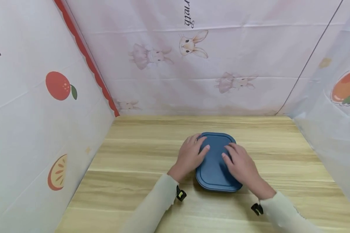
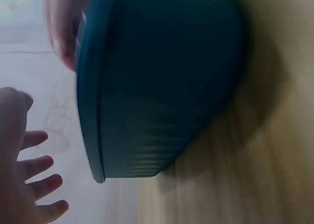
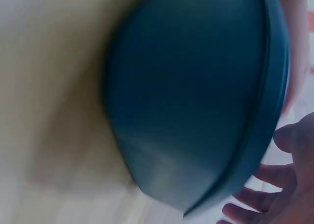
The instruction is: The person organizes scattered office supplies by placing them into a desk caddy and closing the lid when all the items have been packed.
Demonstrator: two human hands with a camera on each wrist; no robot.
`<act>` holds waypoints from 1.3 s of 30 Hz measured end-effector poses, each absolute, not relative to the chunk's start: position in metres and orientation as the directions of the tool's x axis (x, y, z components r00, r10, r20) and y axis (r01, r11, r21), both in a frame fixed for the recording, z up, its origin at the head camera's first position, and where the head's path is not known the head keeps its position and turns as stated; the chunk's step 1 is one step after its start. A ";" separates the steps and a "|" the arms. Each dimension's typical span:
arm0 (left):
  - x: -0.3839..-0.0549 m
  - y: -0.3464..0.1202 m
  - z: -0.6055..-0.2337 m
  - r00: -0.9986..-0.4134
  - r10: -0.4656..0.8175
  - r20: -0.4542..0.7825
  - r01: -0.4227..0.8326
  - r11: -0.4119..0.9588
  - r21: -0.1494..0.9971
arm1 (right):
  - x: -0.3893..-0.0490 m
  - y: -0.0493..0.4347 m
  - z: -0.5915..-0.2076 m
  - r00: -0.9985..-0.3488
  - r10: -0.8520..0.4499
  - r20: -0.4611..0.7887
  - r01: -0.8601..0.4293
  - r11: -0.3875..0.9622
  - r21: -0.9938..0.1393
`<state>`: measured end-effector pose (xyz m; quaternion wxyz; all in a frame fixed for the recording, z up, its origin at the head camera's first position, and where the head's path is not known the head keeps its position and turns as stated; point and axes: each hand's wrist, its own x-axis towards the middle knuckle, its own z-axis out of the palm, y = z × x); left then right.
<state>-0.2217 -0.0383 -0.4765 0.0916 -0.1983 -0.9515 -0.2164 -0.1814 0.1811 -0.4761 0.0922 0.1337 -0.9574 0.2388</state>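
Note:
A dark blue lidded box with rounded corners stands on the wooden table. My left hand is at the lid's left edge, its fingers spread; in the left wrist view that hand appears apart from the box wall. Over the right part of the lid is my right hand, with the thumb and fingers loosely extended. The right wrist view has the fingers of this hand beside the lid's rim; whether they touch it I cannot tell. The box's contents are hidden.
Light wood-grain tabletop surrounds the box. A pale curtain with rabbit prints hangs behind, and white sheets with fruit prints stand along the left side and right side. Each wrist wears a small black device.

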 end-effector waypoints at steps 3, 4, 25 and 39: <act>-0.236 -0.030 -0.480 -0.896 0.410 0.168 0.443 0.847 0.294 | -0.164 0.174 -0.485 -0.941 -0.255 0.223 -0.328 0.854 -0.404; -0.240 -0.027 -0.482 -0.892 0.429 0.142 0.452 0.850 0.272 | -0.160 0.172 -0.489 -0.939 -0.267 0.215 -0.334 0.855 -0.396; -0.251 -0.014 -0.506 -0.902 0.431 0.011 0.419 0.871 0.256 | -0.146 0.163 -0.510 -0.935 -0.292 0.201 -0.345 0.880 -0.326; -0.246 -0.016 -0.506 -0.908 0.418 -0.002 0.403 0.877 0.261 | -0.145 0.162 -0.510 -0.934 -0.301 0.191 -0.350 0.877 -0.329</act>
